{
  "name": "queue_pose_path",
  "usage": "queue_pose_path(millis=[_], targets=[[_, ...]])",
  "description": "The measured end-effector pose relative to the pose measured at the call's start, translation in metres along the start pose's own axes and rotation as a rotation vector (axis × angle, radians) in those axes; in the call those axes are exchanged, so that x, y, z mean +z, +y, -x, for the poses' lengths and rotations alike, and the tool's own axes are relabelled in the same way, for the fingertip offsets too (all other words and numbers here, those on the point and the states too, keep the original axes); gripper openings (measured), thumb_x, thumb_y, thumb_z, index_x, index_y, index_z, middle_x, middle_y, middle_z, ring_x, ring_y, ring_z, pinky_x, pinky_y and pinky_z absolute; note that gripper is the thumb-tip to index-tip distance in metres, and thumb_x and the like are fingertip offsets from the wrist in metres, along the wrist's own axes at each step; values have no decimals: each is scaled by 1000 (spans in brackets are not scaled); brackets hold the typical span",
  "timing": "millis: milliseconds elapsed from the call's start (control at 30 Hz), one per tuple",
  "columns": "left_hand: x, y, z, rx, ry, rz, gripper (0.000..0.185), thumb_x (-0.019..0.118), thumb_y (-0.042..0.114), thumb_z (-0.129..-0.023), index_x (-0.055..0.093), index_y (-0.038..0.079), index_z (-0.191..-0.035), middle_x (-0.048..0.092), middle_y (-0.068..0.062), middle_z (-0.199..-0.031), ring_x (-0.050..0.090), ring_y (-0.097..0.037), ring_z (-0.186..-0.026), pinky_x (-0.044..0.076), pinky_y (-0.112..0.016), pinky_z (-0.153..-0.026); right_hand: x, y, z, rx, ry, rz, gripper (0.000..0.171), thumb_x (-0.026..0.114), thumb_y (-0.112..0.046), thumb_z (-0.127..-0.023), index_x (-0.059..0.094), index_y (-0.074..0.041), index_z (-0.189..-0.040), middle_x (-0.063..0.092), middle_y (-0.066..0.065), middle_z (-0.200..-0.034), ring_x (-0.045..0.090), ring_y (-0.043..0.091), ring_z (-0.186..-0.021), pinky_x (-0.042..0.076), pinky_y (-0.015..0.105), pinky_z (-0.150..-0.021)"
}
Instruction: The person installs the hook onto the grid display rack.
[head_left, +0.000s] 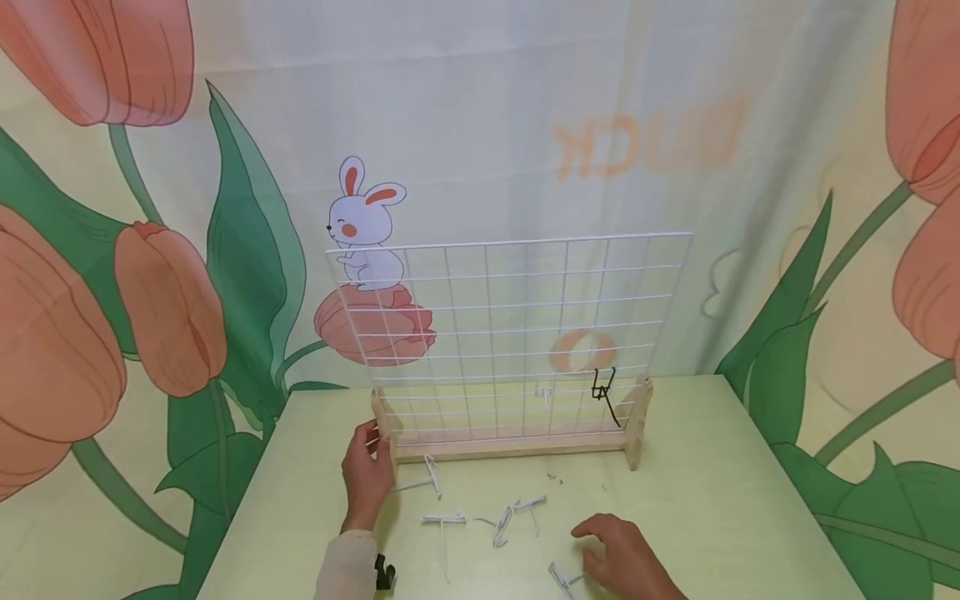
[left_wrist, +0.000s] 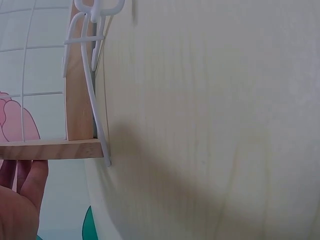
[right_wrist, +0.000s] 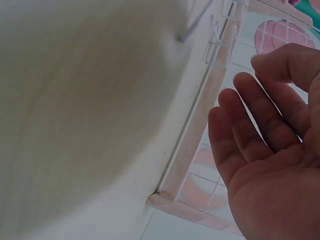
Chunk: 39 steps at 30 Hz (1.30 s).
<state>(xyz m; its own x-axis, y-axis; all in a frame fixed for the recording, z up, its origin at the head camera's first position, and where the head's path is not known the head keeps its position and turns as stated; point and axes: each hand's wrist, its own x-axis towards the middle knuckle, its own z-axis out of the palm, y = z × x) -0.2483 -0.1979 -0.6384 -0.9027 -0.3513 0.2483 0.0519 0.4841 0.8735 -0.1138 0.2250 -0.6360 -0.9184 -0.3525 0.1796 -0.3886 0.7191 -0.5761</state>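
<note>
A white wire grid panel (head_left: 510,333) stands upright in a wooden base (head_left: 517,446) on a pale green table (head_left: 712,500). A black hook (head_left: 604,392) and a small white hook (head_left: 543,393) hang low on the grid. My left hand (head_left: 367,475) rests against the left wooden foot (left_wrist: 80,100) with its fingers (left_wrist: 22,182) fairly straight. A white hook (left_wrist: 90,75) lies beside that foot. My right hand (head_left: 618,550) hovers over the table, palm open and fingers (right_wrist: 250,125) relaxed, holding nothing. It is nearest a white hook (head_left: 558,575) at the front edge.
Several white hooks (head_left: 510,517) lie scattered on the table in front of the base; one (head_left: 442,521) sits near my left wrist. A printed cloth backdrop (head_left: 480,125) with tulips and a rabbit hangs behind the table. The right table edge (head_left: 780,492) runs diagonally.
</note>
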Motion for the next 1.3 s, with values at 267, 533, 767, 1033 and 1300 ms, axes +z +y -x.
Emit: queue_pose_path(millis=[267, 533, 767, 1033, 1300], targets=[[-2, 2, 2, -6, -11, -12, 33, 61, 14, -108, 58, 7, -140, 69, -22, -131, 71, -41, -119, 57, -57, -101, 2, 6, 6, 46, -138, -25, 19, 83, -11, -88, 79, -11, -106, 76, -6, -102, 73, 24, -101, 61, 39, -86], [-1, 4, 1, -25, -18, -16, 34, 59, 15, -109, 57, 7, -142, 68, -21, -134, 70, -40, -121, 56, -58, -102, 10, 11, 5, 41, -176, -34, 16, 85, -16, -88, 81, -13, -104, 77, -6, -100, 72, 20, -97, 60, 35, -84], [-1, 4, 1, -22, -22, -16, 34, 59, 16, -109, 57, 8, -142, 68, -21, -133, 70, -40, -121, 56, -58, -103, 10, 11, 3, 153, -278, -88, 16, 81, -7, -88, 82, -14, -102, 75, -7, -101, 68, 22, -99, 59, 41, -88], [-2, 4, 1, -29, -30, -12, 33, 60, 16, -109, 57, 8, -141, 69, -21, -132, 70, -39, -119, 56, -57, -102, 9, 8, 6, 118, -316, -86, 7, 83, -13, -89, 83, -17, -95, 72, -10, -94, 63, 9, -88, 56, 31, -77], [-4, 5, 0, -46, -40, -12, 35, 58, 17, -110, 56, 9, -143, 67, -21, -135, 69, -40, -122, 56, -58, -103, 13, 8, 4, 114, -354, -145, 3, 81, -17, -91, 82, -14, -94, 68, -11, -90, 60, 1, -80, 55, 28, -73]])
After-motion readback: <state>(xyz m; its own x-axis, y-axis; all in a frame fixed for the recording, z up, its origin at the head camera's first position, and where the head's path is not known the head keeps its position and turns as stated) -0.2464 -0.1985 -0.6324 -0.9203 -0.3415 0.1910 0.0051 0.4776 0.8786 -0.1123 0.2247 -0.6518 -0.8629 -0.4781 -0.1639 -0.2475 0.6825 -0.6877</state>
